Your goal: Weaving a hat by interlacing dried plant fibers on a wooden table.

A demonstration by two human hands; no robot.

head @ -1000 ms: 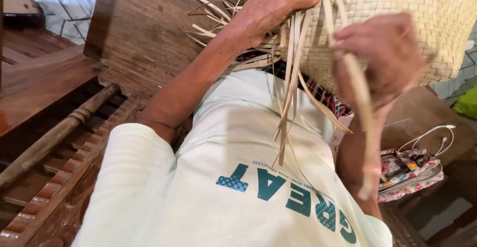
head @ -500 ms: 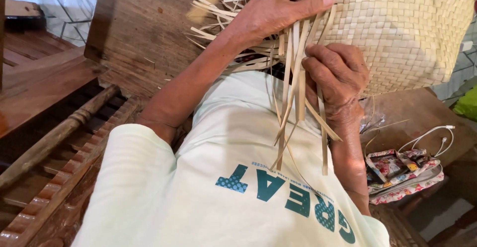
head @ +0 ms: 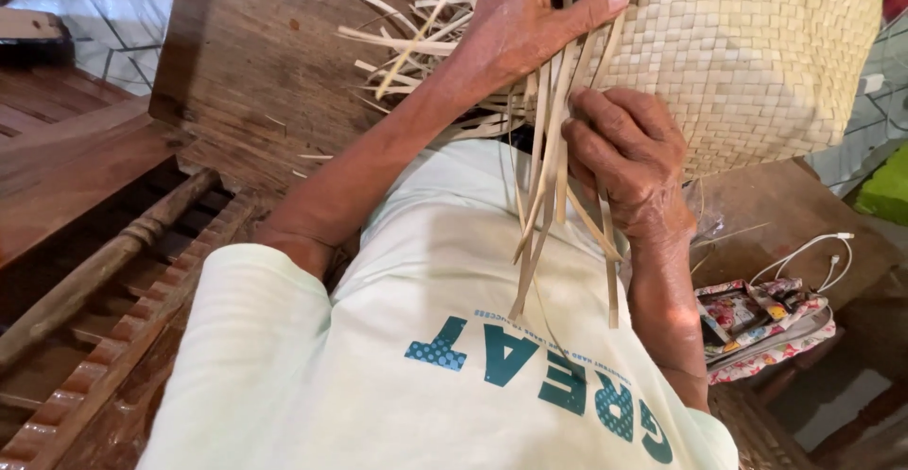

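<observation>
A pale woven palm-leaf mat (head: 757, 44) fills the upper right, with loose flat strips (head: 544, 205) hanging from its unfinished edge over my light shirt. My left hand (head: 530, 21) reaches up from the lower left and presses on that edge, fingers spread among the strips, thumb lying across the weave. Just below it, my right hand (head: 624, 158) is closed around a bundle of the hanging strips. More strip ends (head: 407, 40) fan out to the left of my left wrist.
A brown wooden board (head: 246, 63) lies behind the mat. A turned wooden rail (head: 104, 262) and a ribbed slat run along the lower left. A floral pouch (head: 766, 319) with a white cable (head: 813, 248) sits at the right, and a green object (head: 884, 191) beyond it.
My right hand came in from the right, where it held one strip raised, and closed on the hanging strips below my left hand. My left hand stayed on the mat's edge.
</observation>
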